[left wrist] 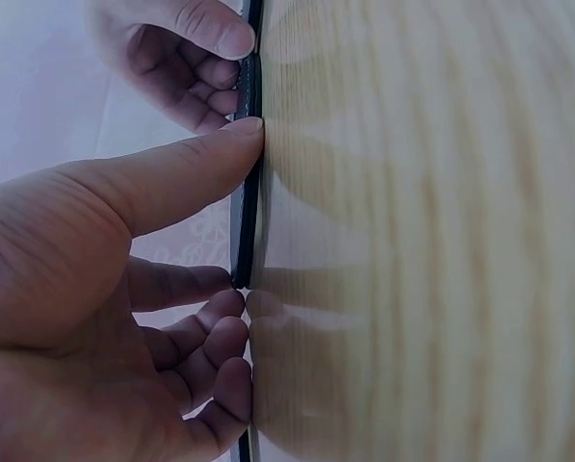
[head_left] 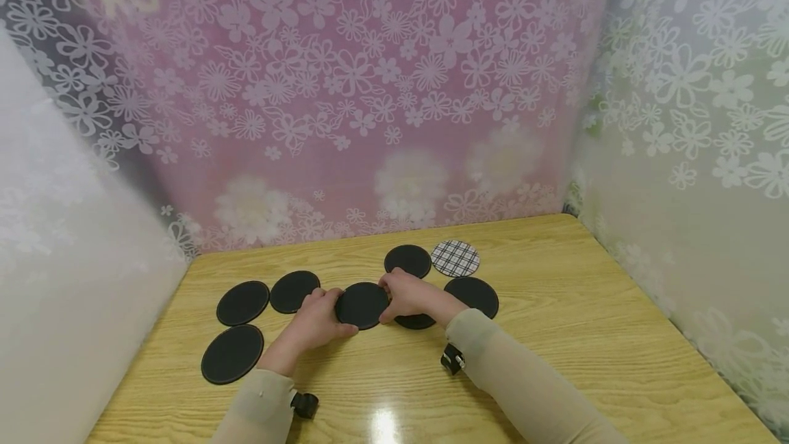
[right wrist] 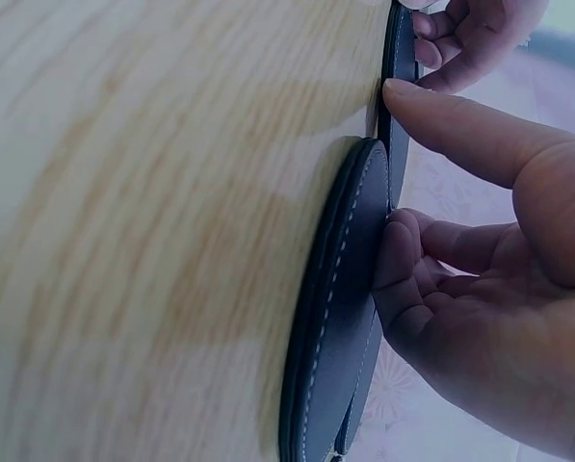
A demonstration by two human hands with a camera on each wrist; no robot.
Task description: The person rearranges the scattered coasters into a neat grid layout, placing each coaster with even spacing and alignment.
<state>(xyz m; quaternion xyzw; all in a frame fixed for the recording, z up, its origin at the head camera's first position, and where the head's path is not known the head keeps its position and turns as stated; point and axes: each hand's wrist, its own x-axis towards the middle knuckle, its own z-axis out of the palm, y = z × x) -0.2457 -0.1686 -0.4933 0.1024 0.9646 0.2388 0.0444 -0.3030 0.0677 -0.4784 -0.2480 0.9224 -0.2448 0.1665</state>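
A round black coaster (head_left: 362, 306) with a stitched rim lies between the two hands at the middle of the table. My left hand (head_left: 318, 321) holds its left side, thumb at the near edge and fingertips at the far edge. On the right side of that coaster, my right hand (head_left: 411, 295) grips the rim with thumb and fingers. The left wrist view shows the left thumb (left wrist: 191, 173) touching the rim. Partly under the right hand is another black coaster (head_left: 415, 321), whose stitched edge shows close up in the right wrist view.
To the left lie three black coasters, the nearest one (head_left: 232, 354) towards the table's left edge. At the right are a black coaster (head_left: 407, 261), a black-and-white plaid coaster (head_left: 455, 258) and another black one (head_left: 474, 295). Flowered curtains (head_left: 370, 88) surround the wooden table (head_left: 585, 362).
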